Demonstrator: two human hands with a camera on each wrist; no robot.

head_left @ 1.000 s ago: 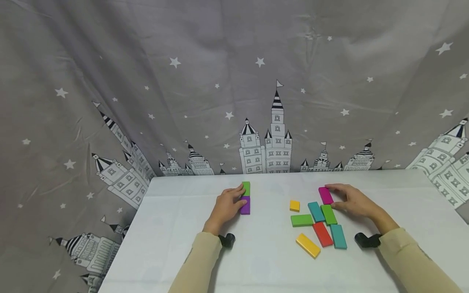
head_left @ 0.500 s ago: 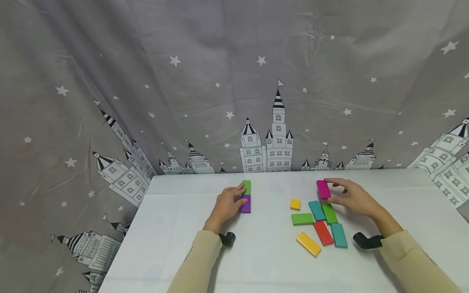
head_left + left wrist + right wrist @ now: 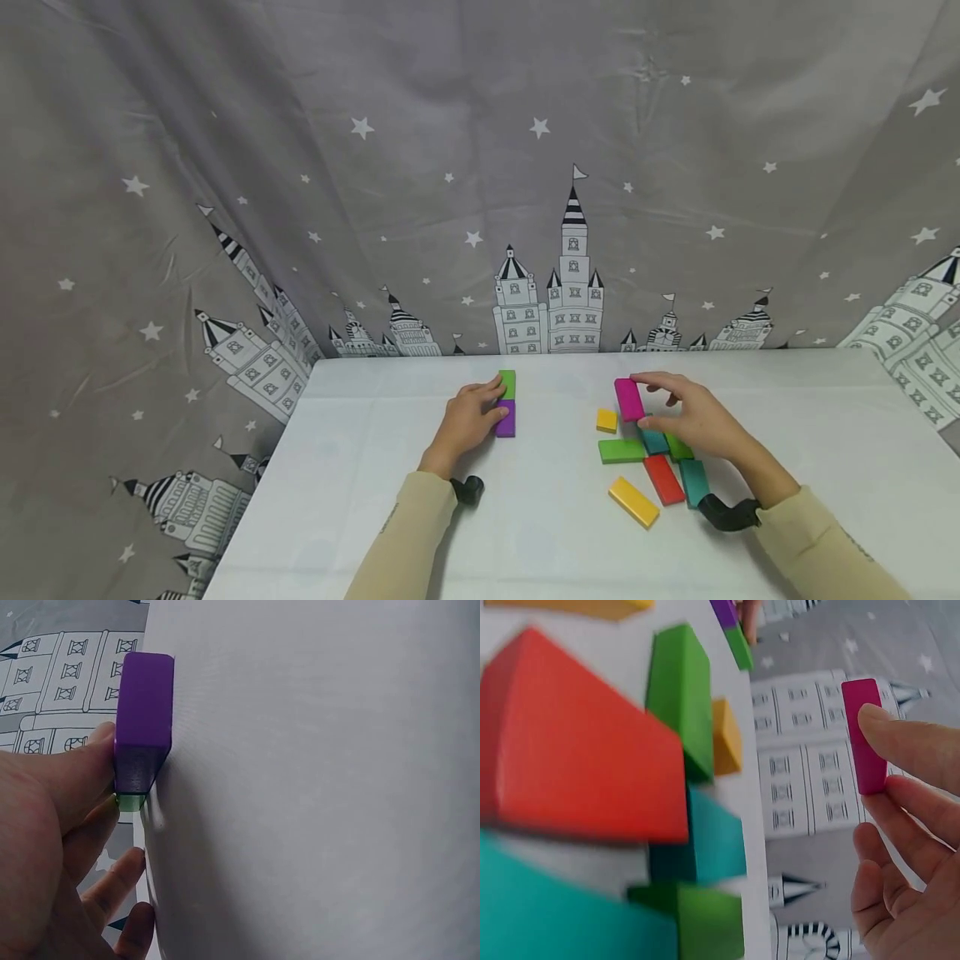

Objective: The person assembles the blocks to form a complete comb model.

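My left hand (image 3: pixel 467 421) rests at the left side of two blocks in line, a purple block (image 3: pixel 507 423) in front of a green block (image 3: pixel 509 382). Its thumb touches the purple one and a fingertip lies at the green one; the left wrist view shows the purple block (image 3: pixel 145 701) largest. A magenta block (image 3: pixel 628 400) is pinched between thumb and fingers of my right hand (image 3: pixel 701 425), held up over the table beside the loose blocks. In the right wrist view the thumb lies across the magenta block (image 3: pixel 865 750).
Several loose blocks lie right of centre: a small yellow block (image 3: pixel 607 420), a long green block (image 3: pixel 621 452), a red block (image 3: pixel 663 480), a yellow block (image 3: pixel 633 502) and a teal block (image 3: pixel 693 482). My right hand partly covers another green block (image 3: pixel 679 450). A grey curtain (image 3: pixel 420 150) hangs behind the white table.
My right hand has lifted the magenta block and carried it leftward, from the back of the loose blocks to near the small yellow one. The left hand stays at its two blocks.
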